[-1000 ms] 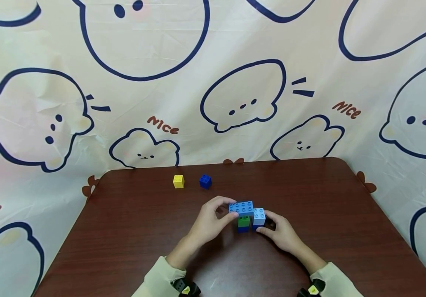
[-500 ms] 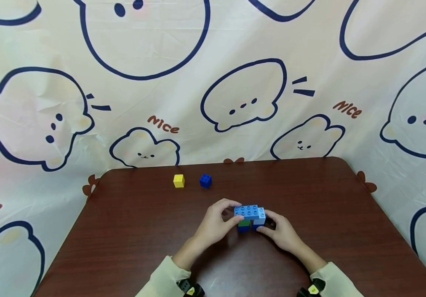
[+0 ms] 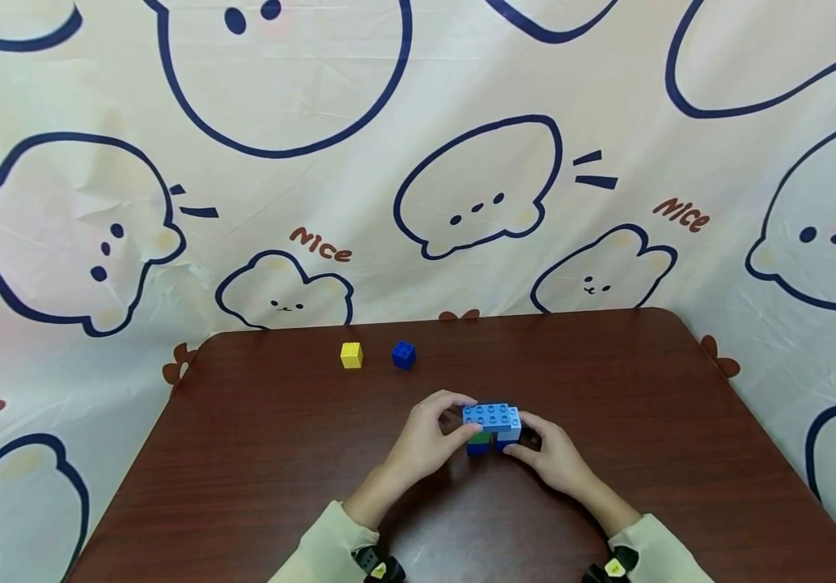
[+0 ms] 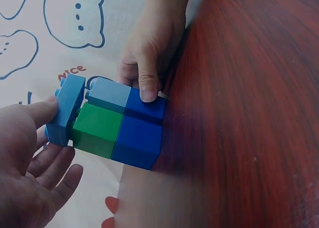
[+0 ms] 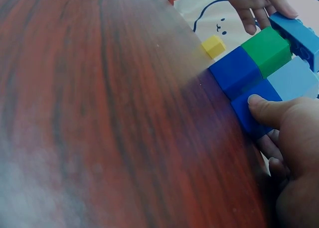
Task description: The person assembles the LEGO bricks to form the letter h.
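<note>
My left hand (image 3: 421, 445) pinches a long medium-blue building brick (image 3: 489, 418) by its left end, thumb in front and fingers behind. Two short stacks stand side by side under it. One is a green brick (image 4: 97, 128) on a dark blue brick (image 4: 137, 141); the other is a light blue brick (image 4: 107, 92) on a second dark blue brick (image 5: 249, 111). In the left wrist view the long brick sits slightly askew over the studs, with a small gap showing. My right hand (image 3: 559, 463) grips the right stack low down, its thumb on the dark blue brick.
A yellow brick (image 3: 351, 355) and a loose dark blue brick (image 3: 404, 355) lie near the far edge of the brown table (image 3: 257, 453). Behind the table hangs a white cloth (image 3: 461, 73) with cartoon drawings.
My left hand has carried the long blue brick right, from over the green brick's left side to across both stacks. The right hand has stayed on its stack.
</note>
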